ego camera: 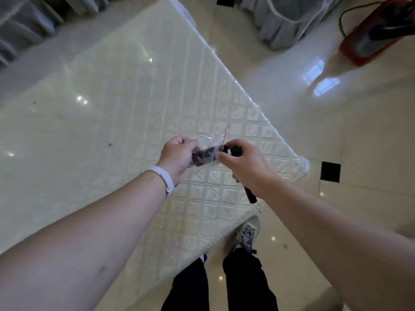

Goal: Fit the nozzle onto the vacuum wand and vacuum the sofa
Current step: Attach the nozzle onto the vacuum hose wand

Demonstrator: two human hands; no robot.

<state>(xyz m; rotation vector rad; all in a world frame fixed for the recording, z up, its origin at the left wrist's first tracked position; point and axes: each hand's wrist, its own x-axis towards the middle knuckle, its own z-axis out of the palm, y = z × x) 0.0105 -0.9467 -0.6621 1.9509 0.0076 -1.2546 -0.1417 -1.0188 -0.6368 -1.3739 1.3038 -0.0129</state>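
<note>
Now: left hand curled round a clear plastic bag, dark nozzle inside. Right hand fisted on a black wand, one end poking out below the palm, fingertips at the bag's mouth. Both held over the quilted table cover. Red-rimmed machine on the floor, well apart.

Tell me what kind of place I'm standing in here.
Probably a living room in a home, seemingly out of everyday use: a glossy tiled floor with black insets, a quilted pad under clear plastic, and furniture draped in grey covers.
</note>
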